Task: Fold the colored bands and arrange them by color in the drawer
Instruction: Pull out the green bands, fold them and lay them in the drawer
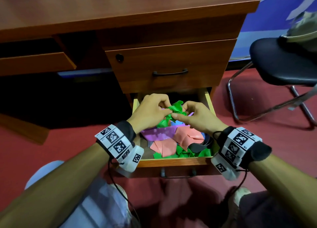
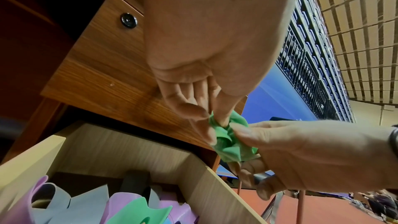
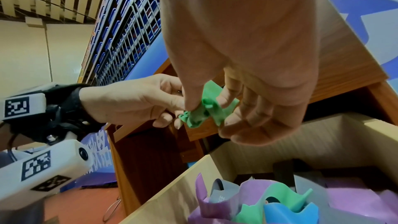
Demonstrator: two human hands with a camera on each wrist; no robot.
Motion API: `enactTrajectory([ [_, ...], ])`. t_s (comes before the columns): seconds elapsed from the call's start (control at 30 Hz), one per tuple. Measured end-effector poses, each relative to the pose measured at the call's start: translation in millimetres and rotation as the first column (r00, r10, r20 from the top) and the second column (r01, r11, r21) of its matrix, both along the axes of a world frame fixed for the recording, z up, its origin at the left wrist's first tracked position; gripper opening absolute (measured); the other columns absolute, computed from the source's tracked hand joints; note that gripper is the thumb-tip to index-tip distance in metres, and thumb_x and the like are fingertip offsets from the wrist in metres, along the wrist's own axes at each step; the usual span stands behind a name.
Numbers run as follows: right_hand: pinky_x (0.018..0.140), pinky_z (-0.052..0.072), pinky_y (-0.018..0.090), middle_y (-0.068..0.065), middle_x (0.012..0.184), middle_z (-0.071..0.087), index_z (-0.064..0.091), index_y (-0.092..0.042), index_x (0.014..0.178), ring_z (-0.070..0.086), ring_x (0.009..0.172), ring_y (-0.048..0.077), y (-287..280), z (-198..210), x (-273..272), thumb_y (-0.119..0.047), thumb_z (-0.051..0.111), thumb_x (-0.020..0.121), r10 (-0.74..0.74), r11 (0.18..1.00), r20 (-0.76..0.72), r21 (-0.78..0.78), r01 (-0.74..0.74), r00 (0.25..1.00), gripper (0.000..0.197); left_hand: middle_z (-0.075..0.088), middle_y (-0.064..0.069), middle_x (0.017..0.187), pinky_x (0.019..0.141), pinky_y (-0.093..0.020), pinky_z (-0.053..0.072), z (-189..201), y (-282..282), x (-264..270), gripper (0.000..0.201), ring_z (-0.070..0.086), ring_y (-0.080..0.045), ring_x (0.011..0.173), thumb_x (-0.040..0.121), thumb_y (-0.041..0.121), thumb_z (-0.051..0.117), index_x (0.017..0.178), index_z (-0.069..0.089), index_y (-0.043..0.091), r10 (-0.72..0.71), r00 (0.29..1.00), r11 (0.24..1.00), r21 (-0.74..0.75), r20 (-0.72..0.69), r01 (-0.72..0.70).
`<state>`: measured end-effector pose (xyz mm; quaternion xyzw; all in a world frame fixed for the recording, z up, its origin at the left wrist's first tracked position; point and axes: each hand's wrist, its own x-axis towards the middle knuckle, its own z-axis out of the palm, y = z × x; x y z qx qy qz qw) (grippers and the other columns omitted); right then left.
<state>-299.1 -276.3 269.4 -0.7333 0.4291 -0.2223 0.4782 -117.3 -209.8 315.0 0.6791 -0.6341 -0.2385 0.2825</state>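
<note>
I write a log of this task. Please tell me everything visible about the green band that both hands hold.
The green band is a thin, flexible strip, rubbery in look, crumpled into a loose bunch rather than folded flat. It hangs above the open drawer, over the other bands. The left hand and the right hand pinch it from opposite sides.

The desk (image 1: 120, 9) is glossy wood-grain laminate. The green band (image 1: 175, 108) looks smooth, matt and rubbery. The chair seat (image 1: 277, 61) is matt black.
</note>
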Motion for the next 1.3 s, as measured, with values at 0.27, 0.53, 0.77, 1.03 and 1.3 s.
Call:
enactTrajectory([
  [0.27,0.064,0.057,0.032,0.007,0.069,0.065,0.053,0.001,0.069,0.061,0.057,-0.003,2.2,9.6,-0.3,-0.031,0.069,0.093,0.02,0.999,0.057,-0.034,-0.018,0.998,0.043,0.07,0.0,0.055,0.065,-0.024,0.06,-6.4,-11.5,27.9,0.018,0.071,-0.009,0.051,0.094,0.014,0.059,0.097,0.071,0.028,0.197,0.978,0.98,-0.013,0.07,-0.196],
  [0.53,0.075,0.055,0.024,0.0,0.123,0.062,0.057,-0.026,0.125,0.065,0.091,0.008,-1.9,3.8,0.3,-0.018,0.076,0.086,0.15,0.985,0.022,-0.094,-0.148,0.988,0.045,0.073,-0.006,0.073,0.043,-0.022,0.047,-0.3,-2.8,6.9,0.015,0.072,-0.015,0.053,0.089,0.008,0.076,0.098,0.064,0.007,-0.012,0.991,0.983,0.177,-0.13,0.035],
  [0.77,0.054,0.039,0.03,0.013,0.064,0.063,0.06,-0.012,0.093,0.048,0.052,0.015,-1.2,0.0,-2.1,-0.047,0.073,0.086,0.205,0.979,-0.043,0.0,-0.206,0.978,0.038,0.073,0.004,0.067,0.06,-0.019,0.049,-7.4,-6.4,11.5,0.014,0.067,-0.006,0.056,0.086,0.003,0.076,0.093,0.077,0.014,0.017,0.996,0.993,0.116,-0.091,-0.006],
  [1.03,0.047,0.031,0.017,-0.009,0.048,0.039,0.049,-0.012,0.058,0.032,0.043,0.005,0.8,4.2,-4.0,-0.038,0.068,0.092,0.204,0.975,-0.059,-0.073,-0.208,0.977,0.047,0.076,-0.016,0.073,0.049,-0.022,0.048,-9.9,-11.2,18.7,0.01,0.071,-0.019,0.058,0.087,0.009,0.079,0.097,0.078,0.01,0.108,0.988,0.954,0.292,-0.114,-0.07],
  [1.3,0.059,0.037,0.023,-0.011,0.065,0.055,0.069,-0.022,0.078,0.049,0.056,0.004,-9.3,7.6,-10.0,-0.042,0.073,0.087,0.063,0.962,-0.355,-0.228,-0.152,0.933,0.023,0.068,-0.015,0.059,0.041,-0.019,0.042,-9.3,-11.5,20.7,0.003,0.065,-0.021,0.052,0.087,0.006,0.078,0.089,0.077,0.008,0.128,0.973,0.949,0.31,-0.194,-0.063],
])
